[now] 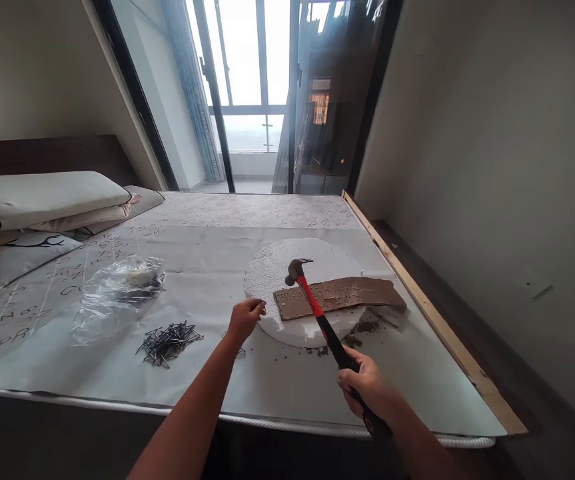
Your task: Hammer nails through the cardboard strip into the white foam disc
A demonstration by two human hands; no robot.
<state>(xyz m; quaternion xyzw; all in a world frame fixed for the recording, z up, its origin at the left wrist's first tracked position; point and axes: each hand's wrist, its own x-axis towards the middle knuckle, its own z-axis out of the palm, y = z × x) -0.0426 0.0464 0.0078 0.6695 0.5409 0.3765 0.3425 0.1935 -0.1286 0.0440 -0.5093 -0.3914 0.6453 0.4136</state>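
So over on the left of the bed [117, 373] there's a crumpled clear plastic bag [117, 293], then a loose pile of nails [168, 342] lying just beside it. The left hand [244, 319] is pinched narrow at the edge of the round white foam disc [277, 273], looks like it's holding a nail there but it's too small to be sure. A strip of brown board [347, 293], already peppered with nails, lies across the disc. The right hand [364, 387] is wrapped tight around the red-and-black hammer [317, 310], head raised over the strip's left end. I'd say this is mid nailing: next comes setting the nail upright and a light, well-aimed tap clear of the fingers.
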